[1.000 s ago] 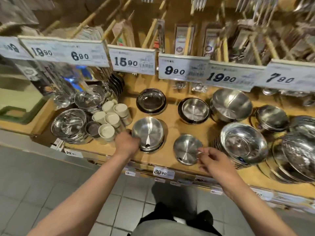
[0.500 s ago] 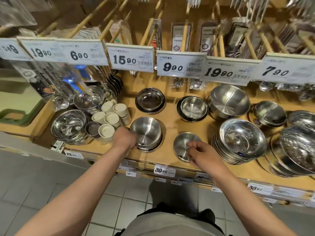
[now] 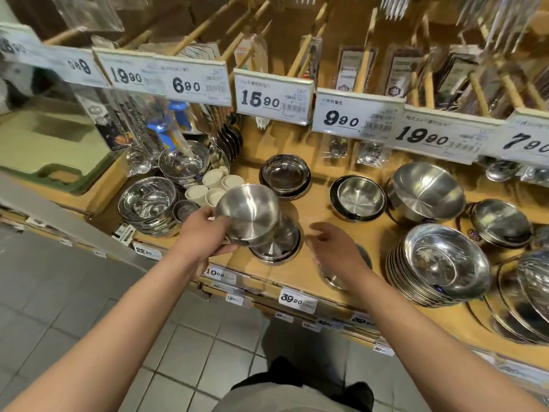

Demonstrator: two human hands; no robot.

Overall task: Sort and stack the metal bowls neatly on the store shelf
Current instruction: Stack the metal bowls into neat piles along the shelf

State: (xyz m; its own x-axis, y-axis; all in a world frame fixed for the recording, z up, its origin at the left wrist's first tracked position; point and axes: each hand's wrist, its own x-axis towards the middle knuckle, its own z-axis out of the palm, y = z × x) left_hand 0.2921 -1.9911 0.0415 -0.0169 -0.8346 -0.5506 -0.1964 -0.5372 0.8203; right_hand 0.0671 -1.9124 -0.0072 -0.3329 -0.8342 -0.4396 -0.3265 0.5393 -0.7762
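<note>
A: Which step is the person working through at the wooden shelf (image 3: pixel 315 203)?

B: I judge they are lifting one piece off a pile to re-sort it; the left hand (image 3: pixel 205 233) is grasping a brushed steel bowl (image 3: pixel 248 214) by its near rim, tilting it above the short stack (image 3: pixel 277 245) at the shelf's front edge; the right hand (image 3: pixel 335 248) is hovering released, fingers spread, holding nothing, over a small bowl (image 3: pixel 334 279) it is mostly hiding.

A: And the next move?

B: Probably carrying the lifted bowl to a matching pile and nesting it squarely; the metal is looking slick, so a firm rim grip seems wise.

A: Go on, biggest first.

B: The tall stack of shallow dishes (image 3: pixel 439 266) on the right is gleaming, mirror-polished and wide-rimmed; the deep bowl (image 3: pixel 426 191) behind it is showing a satin, rounded wall; the dark-rimmed bowl (image 3: pixel 359 199) is showing radial brush marks; the white cups (image 3: pixel 212 187) are looking matte, sitting clustered just beside the lifted bowl.
</note>
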